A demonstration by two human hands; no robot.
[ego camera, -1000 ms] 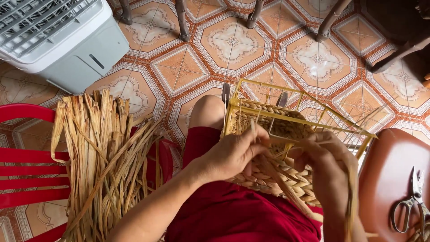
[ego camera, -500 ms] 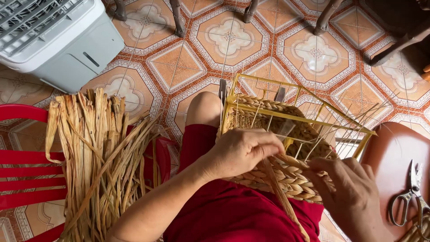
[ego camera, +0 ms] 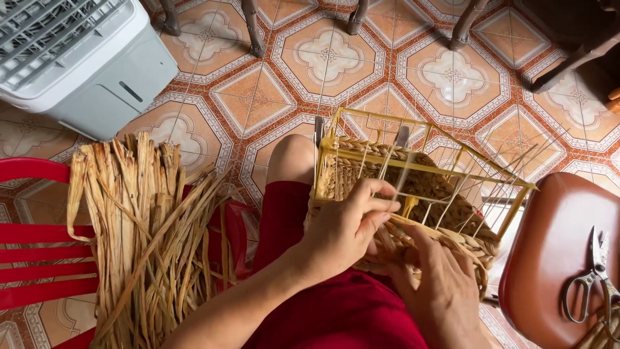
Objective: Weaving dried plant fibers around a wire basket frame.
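— Both hands on the basket?
— Yes, head view: the left hand [ego camera: 345, 226] grips the yellow wire frame [ego camera: 413, 165], fingers curled together over the woven basket [ego camera: 423, 213] on the lap. The right hand [ego camera: 439, 284] lies below it, fingers closed on plaited straw.
— Around them?
— Dried straw bundle [ego camera: 142, 232] on a red chair [ego camera: 39, 252]; scissors [ego camera: 591, 274] on a brown stool [ego camera: 549, 258].

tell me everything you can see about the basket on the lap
The basket is a yellow wire frame, box-shaped, partly woven round with braided tan straw. Bare thin wires still stand up along its far and right sides. It rests tilted on the person's lap, over the red garment. The left hand grips its near edge, fingers curled over the weave, and the right hand presses against the woven side lower down.
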